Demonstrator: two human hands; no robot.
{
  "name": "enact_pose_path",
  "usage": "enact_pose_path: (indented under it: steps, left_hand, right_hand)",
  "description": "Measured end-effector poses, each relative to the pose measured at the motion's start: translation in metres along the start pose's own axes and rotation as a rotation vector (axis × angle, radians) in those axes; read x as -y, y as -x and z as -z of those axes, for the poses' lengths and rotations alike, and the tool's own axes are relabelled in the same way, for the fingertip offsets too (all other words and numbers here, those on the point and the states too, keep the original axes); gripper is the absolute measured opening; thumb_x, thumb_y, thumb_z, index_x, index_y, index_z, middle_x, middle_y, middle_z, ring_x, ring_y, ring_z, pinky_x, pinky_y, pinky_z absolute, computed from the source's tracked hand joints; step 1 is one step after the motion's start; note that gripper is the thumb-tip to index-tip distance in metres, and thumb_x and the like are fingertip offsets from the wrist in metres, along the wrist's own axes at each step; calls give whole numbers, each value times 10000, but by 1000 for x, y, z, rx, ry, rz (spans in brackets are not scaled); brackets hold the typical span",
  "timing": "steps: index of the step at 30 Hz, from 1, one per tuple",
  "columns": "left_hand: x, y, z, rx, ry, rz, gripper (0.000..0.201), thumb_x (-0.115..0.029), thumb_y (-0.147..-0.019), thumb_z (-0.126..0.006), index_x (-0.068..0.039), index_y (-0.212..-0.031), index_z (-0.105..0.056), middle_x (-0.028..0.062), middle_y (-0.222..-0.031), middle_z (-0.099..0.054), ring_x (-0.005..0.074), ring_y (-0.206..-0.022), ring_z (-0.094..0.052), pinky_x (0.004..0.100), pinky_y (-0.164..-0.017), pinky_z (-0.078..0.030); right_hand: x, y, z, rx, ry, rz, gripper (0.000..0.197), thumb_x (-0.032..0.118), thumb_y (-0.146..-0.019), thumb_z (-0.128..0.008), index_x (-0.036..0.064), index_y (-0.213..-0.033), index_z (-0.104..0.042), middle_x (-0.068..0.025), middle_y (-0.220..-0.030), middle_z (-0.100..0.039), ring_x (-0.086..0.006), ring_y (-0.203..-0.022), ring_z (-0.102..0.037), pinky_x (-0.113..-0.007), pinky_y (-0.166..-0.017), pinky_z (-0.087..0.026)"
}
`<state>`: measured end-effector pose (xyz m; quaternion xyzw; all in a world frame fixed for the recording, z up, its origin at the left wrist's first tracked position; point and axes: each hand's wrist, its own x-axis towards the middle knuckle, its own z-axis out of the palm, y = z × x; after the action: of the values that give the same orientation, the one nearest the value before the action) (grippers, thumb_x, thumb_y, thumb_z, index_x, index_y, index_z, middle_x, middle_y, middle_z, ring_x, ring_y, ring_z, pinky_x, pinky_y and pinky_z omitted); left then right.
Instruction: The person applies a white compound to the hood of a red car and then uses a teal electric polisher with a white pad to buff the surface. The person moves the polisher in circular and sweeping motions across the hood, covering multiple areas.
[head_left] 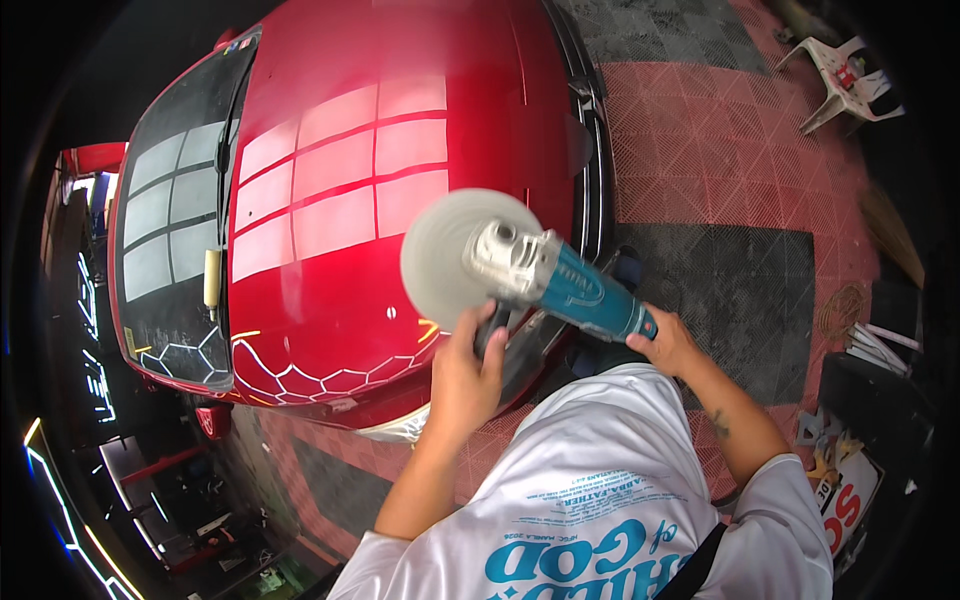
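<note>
A teal and silver car polisher [590, 292] is held in both hands over the front of a red car's hood [330, 310]. My left hand [470, 368] wraps round the black side handle near the polisher's head. At the rear end of the teal body, my right hand [664, 344] is closed on the grip. The polisher's wide, pale round pad [437, 265] lies over the hood by its front edge. Whether the pad presses on the paint cannot be told.
The windshield [165, 205] rises at the left, with a pale cylinder [212, 278] at its base. Red and dark grey floor tiles [700, 140] run along the right. A white plastic chair [838, 85] stands far right; equipment [190, 500] fills the lower left.
</note>
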<state>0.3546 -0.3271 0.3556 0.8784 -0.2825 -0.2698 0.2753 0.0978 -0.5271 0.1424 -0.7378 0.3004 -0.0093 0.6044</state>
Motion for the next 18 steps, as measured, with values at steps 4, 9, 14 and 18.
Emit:
enact_pose_path:
  steps: [4,9,14,18]
  left_hand:
    - [-30,-103,8,-11,-41,-123,342,-170,-1110,-719,-17,-1414,-686,354,-1220,-783,541,-1186,-755,539,-973,-606]
    - [-38,-219,17,20,53,-150,382,-198,-1158,-705,-44,-1503,-651,99,-995,-772,122,-648,-618,320,-587,-519]
    - [-49,-203,34,11,218,9,387,-196,-1143,-718,-50,-1497,-657,118,-937,-740,135,-653,-622,345,-619,-515]
    - [-7,-137,45,-15,297,91,412,-184,-1152,-718,-60,-1536,-633,116,-1039,-784,92,-632,-590,277,-571,-490]
  right_hand:
    - [10,-70,45,-56,-45,1,641,579,-1039,-776,7,-1323,-737,-209,-997,-805,-392,-925,-796,-485,-893,-626]
    - [59,-153,118,0,-70,-86,665,682,-1053,-735,27,-1170,-739,-69,-790,-677,-171,-658,-675,-373,-643,-575]
    - [92,-163,134,41,64,-49,659,636,-1040,-763,9,-1244,-750,-143,-970,-777,-271,-889,-768,-448,-863,-620]
    - [109,-122,89,28,135,-23,667,598,-976,-839,24,-1304,-749,-243,-1133,-823,-446,-1104,-798,-523,-990,-603]
